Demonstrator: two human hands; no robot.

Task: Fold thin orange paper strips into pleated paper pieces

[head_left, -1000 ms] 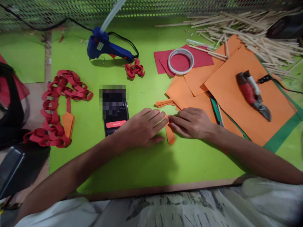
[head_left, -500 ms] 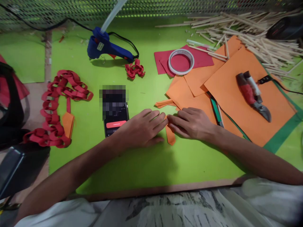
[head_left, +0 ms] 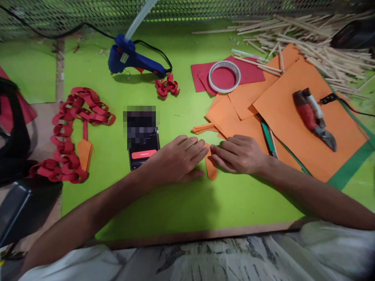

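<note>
A small folded orange paper piece [head_left: 210,168] lies on the green mat [head_left: 175,203] in front of me. My left hand [head_left: 175,160] lies flat, palm down, with its fingertips pressing the piece's left edge. My right hand [head_left: 238,154] rests on the mat with its fingertips on the piece's upper right edge. The fingertips of both hands almost meet over the paper. Part of the piece is hidden under the fingers. A phone [head_left: 142,144] lies just left of my left hand.
Orange sheets [head_left: 293,117] with red-handled pliers [head_left: 315,117] lie at right, near red paper and a tape roll [head_left: 224,75]. A blue glue gun [head_left: 131,58] sits at the back, wooden sticks [head_left: 307,35] at back right. A red paper chain [head_left: 70,132] lies left.
My right hand has slid slightly right and down along the orange piece. My left hand has stayed in place.
</note>
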